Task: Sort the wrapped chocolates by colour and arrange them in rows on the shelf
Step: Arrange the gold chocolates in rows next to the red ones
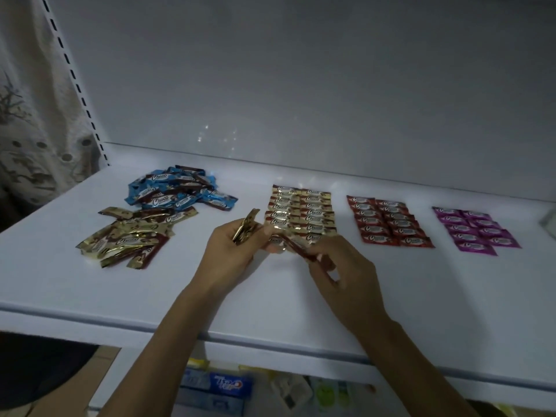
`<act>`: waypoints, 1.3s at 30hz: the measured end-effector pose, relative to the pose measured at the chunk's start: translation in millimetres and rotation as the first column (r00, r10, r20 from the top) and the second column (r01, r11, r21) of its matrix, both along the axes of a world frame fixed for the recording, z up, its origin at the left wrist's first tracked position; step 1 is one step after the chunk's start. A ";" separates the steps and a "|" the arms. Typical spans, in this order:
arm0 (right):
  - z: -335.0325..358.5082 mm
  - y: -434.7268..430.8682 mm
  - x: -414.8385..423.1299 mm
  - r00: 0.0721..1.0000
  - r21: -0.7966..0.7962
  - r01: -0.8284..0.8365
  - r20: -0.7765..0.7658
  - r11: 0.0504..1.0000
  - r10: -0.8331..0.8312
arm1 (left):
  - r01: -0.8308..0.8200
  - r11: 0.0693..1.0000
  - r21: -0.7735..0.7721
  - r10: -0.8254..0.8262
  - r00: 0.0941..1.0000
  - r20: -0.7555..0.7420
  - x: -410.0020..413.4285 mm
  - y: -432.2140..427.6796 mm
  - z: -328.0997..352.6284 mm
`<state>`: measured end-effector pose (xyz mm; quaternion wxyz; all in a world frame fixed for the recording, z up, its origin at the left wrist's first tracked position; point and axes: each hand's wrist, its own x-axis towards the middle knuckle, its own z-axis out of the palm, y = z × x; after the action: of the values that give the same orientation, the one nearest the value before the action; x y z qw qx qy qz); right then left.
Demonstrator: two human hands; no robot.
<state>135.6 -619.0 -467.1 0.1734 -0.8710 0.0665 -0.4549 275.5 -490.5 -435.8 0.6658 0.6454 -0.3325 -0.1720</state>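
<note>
— What lies on the white shelf?
— Shiny foil sweets marked "Choco": gold rows, red rows and purple rows, two columns each. A loose blue pile and a gold pile lie at the left.
— And the hands?
— The left hand grips a few gold chocolates upright. The right hand pinches one gold wrapper at the gold rows' near end.
</note>
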 end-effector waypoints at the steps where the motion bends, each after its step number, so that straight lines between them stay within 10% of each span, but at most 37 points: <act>1: 0.5 0.1 -0.9 1.000 0.034 -0.003 0.010 0.999 0.002 | -0.030 1.000 0.000 0.030 0.999 0.020 1.2 -1.7 -1.2; 8: 6.6 0.3 -7.4 0.986 0.061 0.097 0.129 0.993 -0.105 | -0.107 0.993 0.056 0.101 0.990 0.102 3.1 -4.2 -7.1; 22: -7.7 -8.5 -0.9 0.877 -0.176 0.350 -0.284 0.920 -0.388 | -0.139 0.973 0.183 0.090 0.964 0.252 2.9 -4.1 -10.3; 33: -9.5 -8.7 -1.1 0.905 -0.146 0.254 -0.313 0.956 -0.288 | -0.385 0.857 0.342 -0.121 0.495 0.860 6.6 -7.8 -29.9; 39: -9.2 -7.9 -0.7 0.909 -0.119 0.239 -0.323 0.964 -0.265 | -0.443 0.802 0.401 -0.180 0.461 0.869 8.8 -11.1 -35.1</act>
<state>134.9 -626.9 -476.3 0.0658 -0.9258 0.1892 -0.3206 284.4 -501.6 -470.8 0.1793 0.8335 -0.5014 0.1473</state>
